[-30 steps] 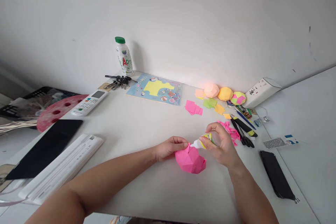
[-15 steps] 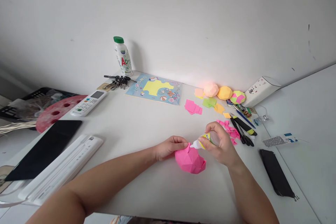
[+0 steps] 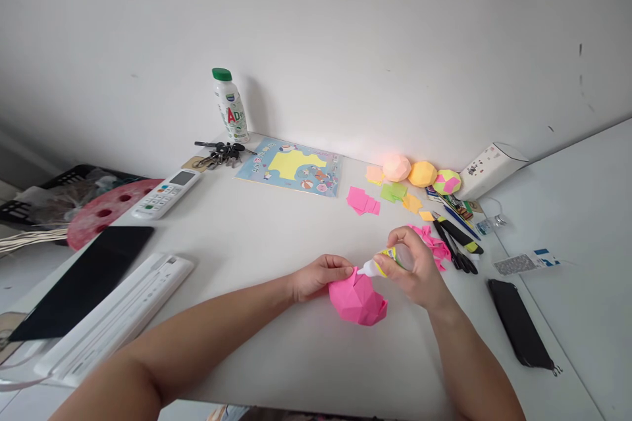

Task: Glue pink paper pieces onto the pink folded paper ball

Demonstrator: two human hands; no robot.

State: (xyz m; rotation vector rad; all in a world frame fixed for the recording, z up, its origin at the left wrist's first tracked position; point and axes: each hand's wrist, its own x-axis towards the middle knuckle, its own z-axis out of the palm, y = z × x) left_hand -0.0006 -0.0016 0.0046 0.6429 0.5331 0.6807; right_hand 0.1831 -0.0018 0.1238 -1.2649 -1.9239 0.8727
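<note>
A faceted pink paper ball (image 3: 359, 302), partly built and with an uneven edge, is pinched at its upper left by my left hand (image 3: 323, 276). My right hand (image 3: 417, 273) is wrapped round a glue bottle (image 3: 390, 260) tilted to the left. Its white nozzle meets the top edge of the pink paper, close to my left thumb. Just behind my right hand lie folded pink paper pieces (image 3: 434, 247). Flat pink paper squares (image 3: 363, 200) rest farther back.
Three finished paper balls (image 3: 422, 173) line the wall, near green paper squares (image 3: 394, 192). Scissors (image 3: 457, 253), a cutter (image 3: 463, 238) and a black pouch (image 3: 519, 323) lie at right. To the left are a remote (image 3: 166, 194), keys (image 3: 224, 154), a bottle (image 3: 231, 108) and a white appliance (image 3: 116, 316).
Almost nothing differs. Both hands, the glue bottle and the pink paper ball hold nearly the same position, with the nozzle still at the paper's edge.
</note>
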